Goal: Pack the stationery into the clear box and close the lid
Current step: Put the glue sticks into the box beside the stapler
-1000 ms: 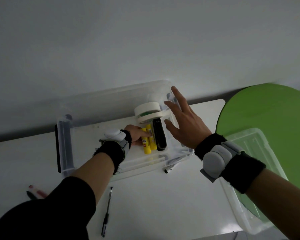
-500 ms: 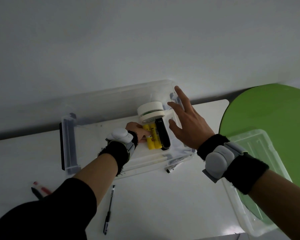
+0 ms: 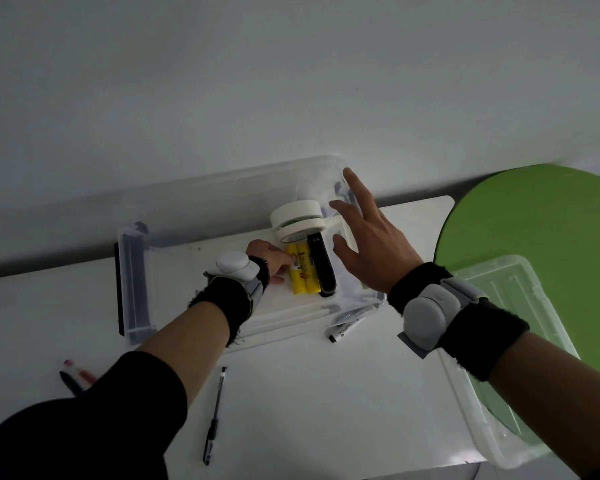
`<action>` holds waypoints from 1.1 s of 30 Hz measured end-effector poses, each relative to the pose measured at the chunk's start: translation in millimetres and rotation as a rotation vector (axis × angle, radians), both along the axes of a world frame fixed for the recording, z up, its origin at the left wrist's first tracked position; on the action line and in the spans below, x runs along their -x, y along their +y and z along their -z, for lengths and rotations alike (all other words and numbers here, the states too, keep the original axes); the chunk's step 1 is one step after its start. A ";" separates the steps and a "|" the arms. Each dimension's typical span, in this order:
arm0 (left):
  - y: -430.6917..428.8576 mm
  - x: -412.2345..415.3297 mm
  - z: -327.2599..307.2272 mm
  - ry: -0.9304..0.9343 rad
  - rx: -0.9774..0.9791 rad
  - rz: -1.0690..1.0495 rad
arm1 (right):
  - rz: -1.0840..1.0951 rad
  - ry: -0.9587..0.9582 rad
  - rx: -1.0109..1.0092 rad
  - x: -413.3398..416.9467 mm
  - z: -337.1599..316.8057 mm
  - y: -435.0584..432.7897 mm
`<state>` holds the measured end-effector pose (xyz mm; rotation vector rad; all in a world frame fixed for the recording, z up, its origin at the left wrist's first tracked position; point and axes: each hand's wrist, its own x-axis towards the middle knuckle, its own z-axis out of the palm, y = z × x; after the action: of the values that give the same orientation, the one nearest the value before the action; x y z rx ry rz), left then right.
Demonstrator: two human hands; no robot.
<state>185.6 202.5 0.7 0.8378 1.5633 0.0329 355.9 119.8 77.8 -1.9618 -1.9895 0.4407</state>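
My wristband hides much of my left hand [image 3: 269, 261]. Its fingertips lie on the nearest of the yellow glue sticks [image 3: 302, 271], but I cannot tell whether they pinch it or only touch it. My sleeve cuts off the red and dark pens [image 3: 77, 374] at the table's left. My right hand [image 3: 371, 244] hangs over the right end of the clear box [image 3: 132, 271], fingers spread, holding nothing. The glue sticks lie inside the box, between my left fingers and a black thing [image 3: 321, 268], perhaps a marker, with the tape rolls [image 3: 297, 216] at their far ends. The lid [image 3: 520, 306] lies to the right, partly behind my forearm.
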 end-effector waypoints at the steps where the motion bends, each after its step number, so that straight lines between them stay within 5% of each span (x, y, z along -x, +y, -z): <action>1: -0.3 0.4 -2.3 0.004 -0.003 0.007 | -0.001 -0.002 0.003 -0.1 -0.9 0.1; 33: -15.0 4.9 -36.5 0.005 0.026 0.269 | 0.131 0.106 0.101 -21.8 -20.4 -48.0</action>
<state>180.6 187.6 37.2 1.0216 1.4417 -0.1835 377.7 71.8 98.2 -2.0684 -1.7943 0.6103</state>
